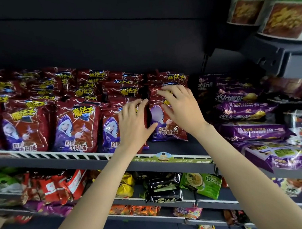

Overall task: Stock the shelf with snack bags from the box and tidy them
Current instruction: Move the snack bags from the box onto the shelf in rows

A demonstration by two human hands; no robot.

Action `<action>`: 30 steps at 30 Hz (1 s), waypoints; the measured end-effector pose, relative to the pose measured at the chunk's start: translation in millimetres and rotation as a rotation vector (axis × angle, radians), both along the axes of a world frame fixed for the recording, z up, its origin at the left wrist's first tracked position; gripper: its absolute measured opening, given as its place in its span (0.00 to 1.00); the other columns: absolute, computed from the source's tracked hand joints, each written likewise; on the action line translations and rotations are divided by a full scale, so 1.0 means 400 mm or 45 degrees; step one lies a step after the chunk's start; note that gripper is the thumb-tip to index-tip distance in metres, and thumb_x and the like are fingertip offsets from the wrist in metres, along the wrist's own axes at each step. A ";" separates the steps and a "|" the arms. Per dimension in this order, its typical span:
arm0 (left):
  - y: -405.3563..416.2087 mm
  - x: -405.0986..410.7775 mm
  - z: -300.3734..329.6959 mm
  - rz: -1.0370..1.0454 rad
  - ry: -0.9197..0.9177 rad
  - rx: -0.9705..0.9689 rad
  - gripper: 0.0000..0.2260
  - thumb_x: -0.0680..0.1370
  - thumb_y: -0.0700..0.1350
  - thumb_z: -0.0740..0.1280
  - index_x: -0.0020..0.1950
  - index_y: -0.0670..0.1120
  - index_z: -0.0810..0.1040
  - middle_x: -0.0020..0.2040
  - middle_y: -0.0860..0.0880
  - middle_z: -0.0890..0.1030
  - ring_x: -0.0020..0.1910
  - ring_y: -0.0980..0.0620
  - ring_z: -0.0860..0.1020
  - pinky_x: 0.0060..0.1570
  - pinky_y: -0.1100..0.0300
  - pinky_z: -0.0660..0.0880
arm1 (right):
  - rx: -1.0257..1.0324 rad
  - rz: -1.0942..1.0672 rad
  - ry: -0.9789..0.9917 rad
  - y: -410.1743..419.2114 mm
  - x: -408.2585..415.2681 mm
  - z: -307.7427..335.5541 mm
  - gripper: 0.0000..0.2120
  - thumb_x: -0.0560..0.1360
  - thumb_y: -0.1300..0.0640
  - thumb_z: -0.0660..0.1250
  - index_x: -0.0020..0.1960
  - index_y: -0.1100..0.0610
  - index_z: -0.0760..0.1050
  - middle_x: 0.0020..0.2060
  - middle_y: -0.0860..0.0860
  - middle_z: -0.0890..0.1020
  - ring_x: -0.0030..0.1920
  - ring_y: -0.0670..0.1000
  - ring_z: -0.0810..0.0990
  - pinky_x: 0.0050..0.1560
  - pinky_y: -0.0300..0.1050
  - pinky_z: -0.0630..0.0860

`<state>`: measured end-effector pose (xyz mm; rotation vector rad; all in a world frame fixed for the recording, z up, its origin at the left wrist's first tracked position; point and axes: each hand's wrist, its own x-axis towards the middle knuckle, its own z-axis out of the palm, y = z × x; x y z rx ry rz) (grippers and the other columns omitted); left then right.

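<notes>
Snack bags (167, 124), red, stand in rows on the dark shelf (169, 162); left hand (134, 123) and right hand (180, 108) rest spread-fingered on the rightmost row. Purple packs (252, 129) lie beside; lower shelves (154, 200) hold mixed packets.

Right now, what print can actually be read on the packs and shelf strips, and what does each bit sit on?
"魔法士": yellow brand on the red snack bags.
"牛肉味": white flavour line low on the same bags.
"老坛酸菜": on the purple packs, upside down, partly legible.
Green shelf-edge strip: too blurred to read.
Green boxes upper right: characters cut off, unreadable.
Lower-shelf packs: too small.
Left hand and right hand cover more print.
</notes>
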<state>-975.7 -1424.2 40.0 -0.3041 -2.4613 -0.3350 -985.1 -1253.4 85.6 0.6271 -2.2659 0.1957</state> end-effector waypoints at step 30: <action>-1.495 0.989 -0.070 1.103 -0.575 0.417 0.10 0.78 0.48 0.64 0.58 0.51 0.77 0.49 0.60 0.78 0.48 0.60 0.75 0.42 0.68 0.67 | 0.163 1.271 -1.094 -1.528 0.363 -0.158 0.07 0.74 0.54 0.64 0.52 0.47 0.77 0.46 0.44 0.81 0.46 0.49 0.80 0.47 0.51 0.77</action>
